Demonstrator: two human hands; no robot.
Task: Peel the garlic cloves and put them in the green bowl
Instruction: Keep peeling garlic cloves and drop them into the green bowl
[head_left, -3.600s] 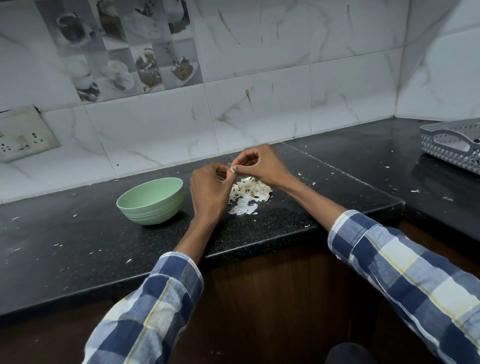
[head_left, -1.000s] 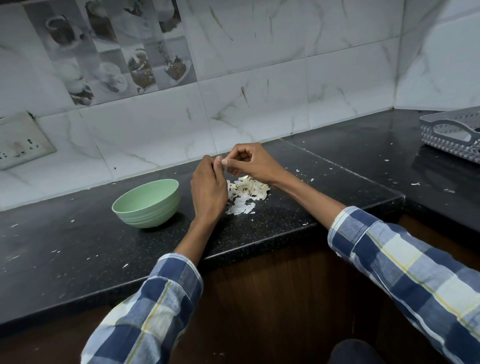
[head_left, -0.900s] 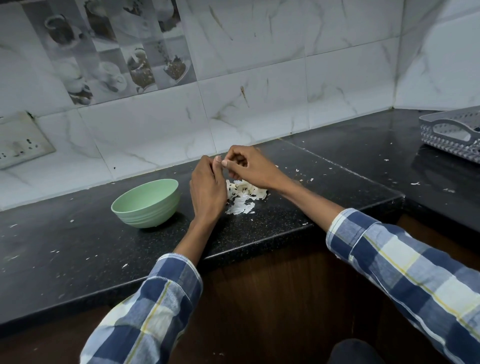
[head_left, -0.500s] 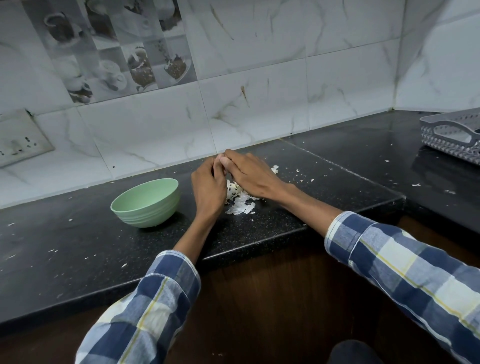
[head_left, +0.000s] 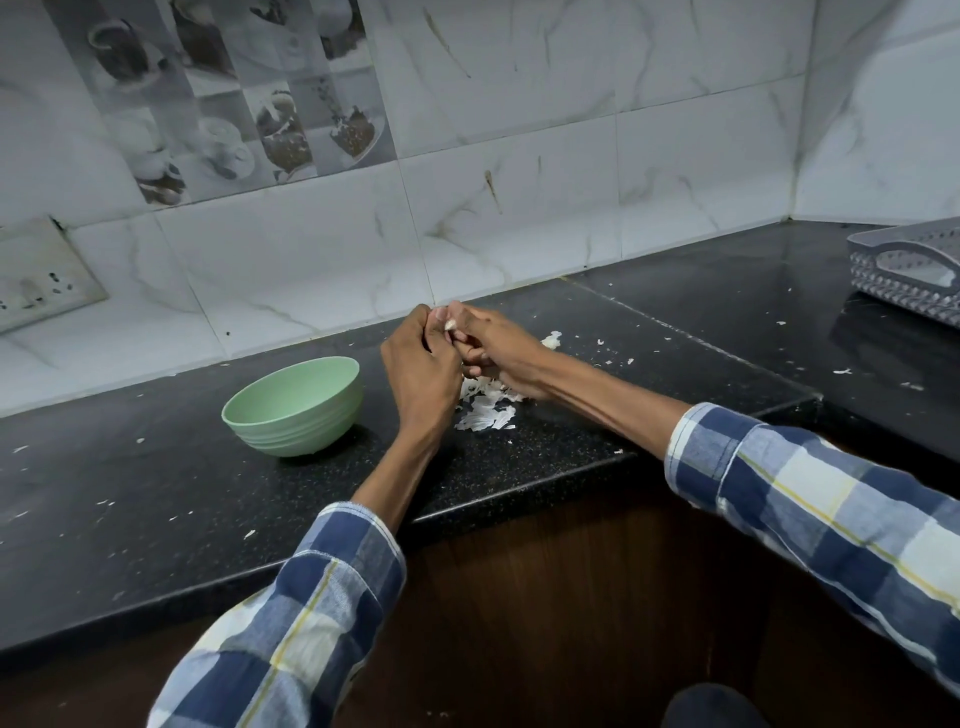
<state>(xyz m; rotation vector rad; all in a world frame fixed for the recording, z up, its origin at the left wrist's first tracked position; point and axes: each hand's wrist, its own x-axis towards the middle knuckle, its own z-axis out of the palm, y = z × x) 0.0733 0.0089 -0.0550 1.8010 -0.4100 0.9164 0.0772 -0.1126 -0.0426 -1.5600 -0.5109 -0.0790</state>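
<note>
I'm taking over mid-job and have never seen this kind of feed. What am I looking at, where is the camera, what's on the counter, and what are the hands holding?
There is no machine here: a person works with bare hands. The single camera sits on their head, looking forward and down, so the arms in checked sleeves reach in from the bottom. The left hand and right hand meet above the black counter, fingers curled together around a small pale garlic clove, mostly hidden. Under the hands lies a heap of white garlic skins, with loose flakes scattered about. The green bowl stands to the left of the hands; its contents cannot be seen from this angle. A grey plastic basket sits at the far right.
</note>
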